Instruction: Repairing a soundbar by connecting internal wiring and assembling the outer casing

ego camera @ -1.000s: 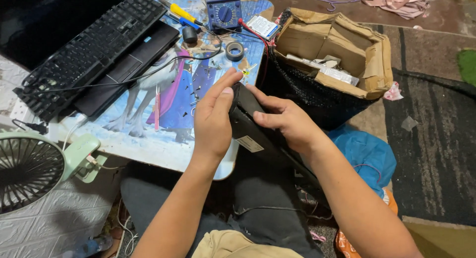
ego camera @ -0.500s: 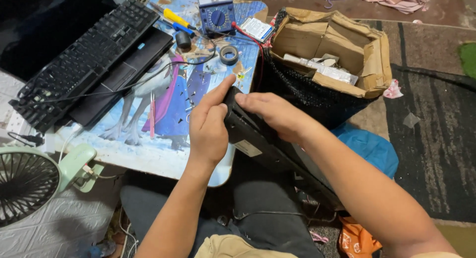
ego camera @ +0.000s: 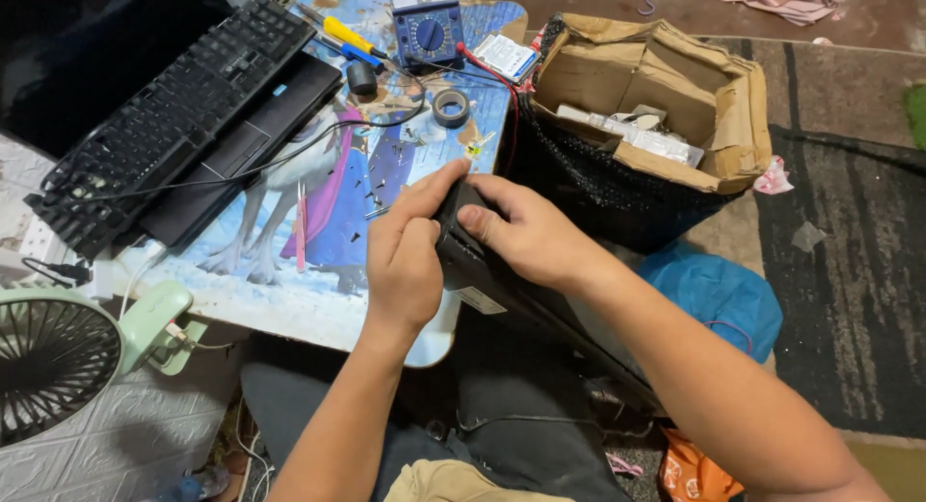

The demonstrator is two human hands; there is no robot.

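While both hands close around it, a flat black device (ego camera: 492,285), long like a slim laptop or its battery part, stands tilted on its edge over the person's lap, its upper end resting against the near rim of a small low table (ego camera: 289,304) with a colourful cartoon top. The left hand (ego camera: 405,256) is curled on the device's upper left side, fingers bent and the forefinger stretched up along the top corner. The right hand (ego camera: 526,232) grips the same end from the right, fingertips pressed on the top edge and thumb out of sight behind. A pale label shows on the device's face just below the left hand.

On the table, well apart from the hands, lie a black keyboard (ego camera: 174,126) resting on a dark laptop (ego camera: 246,145), a blue multimeter (ego camera: 426,29), a yellow-handled screwdriver (ego camera: 349,34), a roll of dark tape (ego camera: 450,107), pink tweezers (ego camera: 301,227) and scattered small screws. Just beside the right hand stands a torn cardboard box (ego camera: 666,87) with a black mesh bag (ego camera: 598,189) against its front. A green fan (ego camera: 58,357) sits at the lower left, and a blue bag (ego camera: 719,295) lies on the floor under the right forearm.
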